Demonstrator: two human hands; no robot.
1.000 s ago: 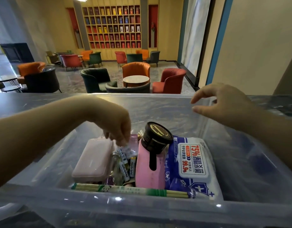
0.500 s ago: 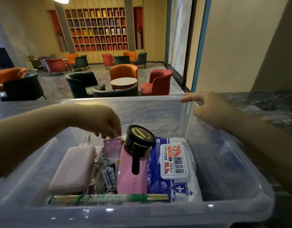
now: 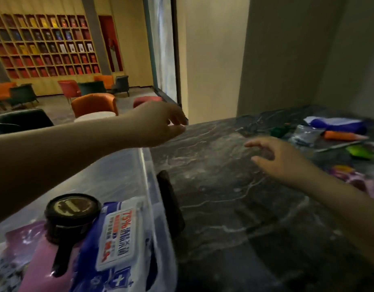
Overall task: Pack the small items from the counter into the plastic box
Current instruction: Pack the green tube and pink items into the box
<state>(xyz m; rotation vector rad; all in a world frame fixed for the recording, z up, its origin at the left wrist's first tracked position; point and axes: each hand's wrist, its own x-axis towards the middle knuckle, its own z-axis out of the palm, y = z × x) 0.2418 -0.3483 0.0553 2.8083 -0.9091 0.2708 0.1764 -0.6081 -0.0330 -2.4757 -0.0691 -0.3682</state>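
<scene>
Above the counter (image 3: 234, 186), both hands, left (image 3: 158, 123) and right (image 3: 280, 159), hover loosely open, holding nothing.

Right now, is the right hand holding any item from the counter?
No, the right hand hovers with spread fingers above the bare counter, holding nothing.

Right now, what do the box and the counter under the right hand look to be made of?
Box: clear, glossy plastic, judging by the see-through wall and bright glint along the rim. Counter: dark polished stone, probably marble or an imitation; pale veins run across a faintly reflective surface.
</scene>
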